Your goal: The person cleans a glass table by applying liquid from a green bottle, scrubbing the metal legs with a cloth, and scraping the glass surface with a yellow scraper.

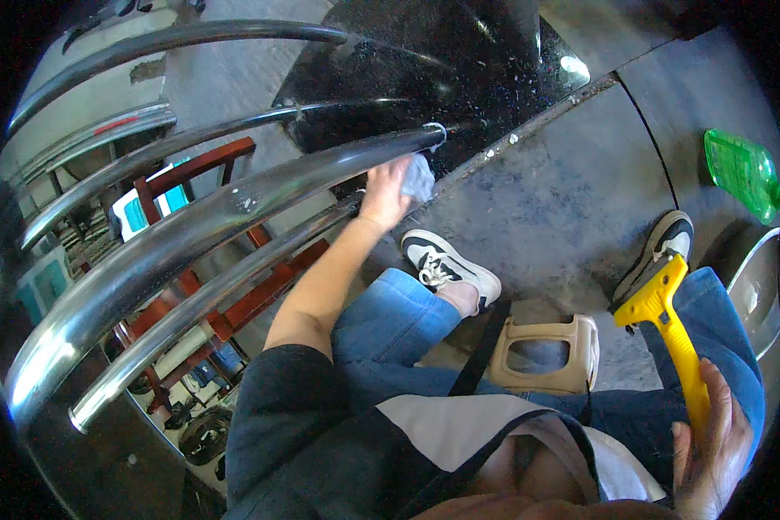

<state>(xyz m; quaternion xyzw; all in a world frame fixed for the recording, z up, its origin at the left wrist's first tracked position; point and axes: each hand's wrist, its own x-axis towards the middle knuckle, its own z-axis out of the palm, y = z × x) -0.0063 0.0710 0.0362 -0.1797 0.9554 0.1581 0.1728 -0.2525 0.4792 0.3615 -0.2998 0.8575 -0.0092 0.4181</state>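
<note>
My left hand [385, 196] holds a bunched grey cloth [418, 179] just below the foot of a thick polished metal pipe [247, 198]. Whitish residue rings that foot, where the pipe meets a glossy black surface [390, 62]. I cannot tell whether the cloth touches the pipe or the surface. In my right hand [715, 422] is the handle of a yellow plastic scraper [671, 325], its head pointing away from me above my knee. A thinner metal pipe [214, 305] runs beside my left forearm.
A green transparent plastic bottle [742, 172] lies on the grey floor [559, 175] at right. Near it stands a metal basin [757, 292]. A beige plastic stool [585, 351] is between my legs. Behind the pipes are red-brown wooden frames [263, 296]. More metal pipes [169, 40] curve across the upper left.
</note>
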